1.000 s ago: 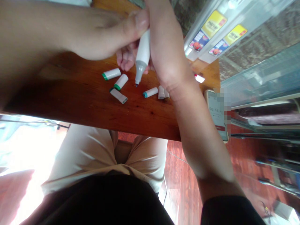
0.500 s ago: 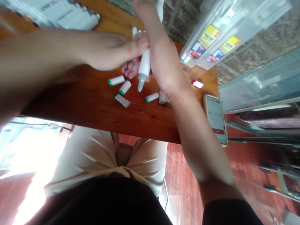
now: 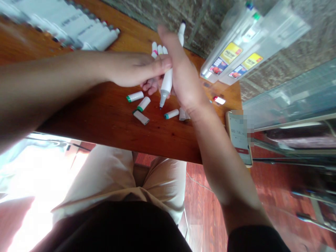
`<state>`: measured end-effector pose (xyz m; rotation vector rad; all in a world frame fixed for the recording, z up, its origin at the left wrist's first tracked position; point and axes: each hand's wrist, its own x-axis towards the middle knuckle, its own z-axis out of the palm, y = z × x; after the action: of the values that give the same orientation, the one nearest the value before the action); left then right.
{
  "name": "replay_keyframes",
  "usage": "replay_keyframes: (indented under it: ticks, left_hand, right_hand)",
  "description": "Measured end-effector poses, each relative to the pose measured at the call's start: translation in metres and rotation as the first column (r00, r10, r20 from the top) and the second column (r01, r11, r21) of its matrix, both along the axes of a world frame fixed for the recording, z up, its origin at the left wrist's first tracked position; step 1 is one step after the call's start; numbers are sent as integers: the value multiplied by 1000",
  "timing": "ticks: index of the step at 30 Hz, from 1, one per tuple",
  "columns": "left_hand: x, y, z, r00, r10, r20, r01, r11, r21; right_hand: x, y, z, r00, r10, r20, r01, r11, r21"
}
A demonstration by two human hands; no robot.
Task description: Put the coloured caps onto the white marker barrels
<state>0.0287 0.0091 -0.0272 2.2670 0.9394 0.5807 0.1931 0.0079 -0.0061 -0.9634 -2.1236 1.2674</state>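
My left hand (image 3: pixel 147 71) comes in from the left, its thumb pressed on a white marker (image 3: pixel 167 82). The marker slants, with its grey collar and bare dark tip pointing down toward me. My right hand (image 3: pixel 183 70) lies against the marker's other side, most of its fingers hidden. A white dark-ended shaft sticks out above the right hand, in line with the marker. Below the hands lie loose caps: a green-ended cap (image 3: pixel 135 96), another green-ended cap (image 3: pixel 144 104), a dark-ended cap (image 3: pixel 141 117) and a teal-ended cap (image 3: pixel 171 114).
White marker ends (image 3: pixel 154 50) show behind my hands, one pink-banded. Rows of markers (image 3: pixel 78 26) lie at the upper left. Clear plastic cases (image 3: pixel 225 66) stand by the brick wall. A red-ended cap (image 3: pixel 219 100) and a phone (image 3: pixel 238 138) are at the right of the wooden table (image 3: pixel 105 119).
The view has shifted, so the whole scene sits slightly lower. Both hands keep their hold on the marker, and the caps lie where they were.
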Motion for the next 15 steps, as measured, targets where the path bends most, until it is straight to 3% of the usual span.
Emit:
replay_keyframes:
  ticks: [3,11,15]
  left_hand:
    - [0,0,1,999,18,-27,-18,1000,-6]
    - [-1,0,2,1000,11,-28,-12,1000,-13]
    - [0,0,2,999,27,-35,-28,999,-40]
  right_hand:
    - [-1,-1,-1,990,-24,-138,-3,982,-191]
    - [-3,-6,6,987,-73,-146,31,962,-271]
    - [-4,-11,10,988,-114,-106,87,969,-231]
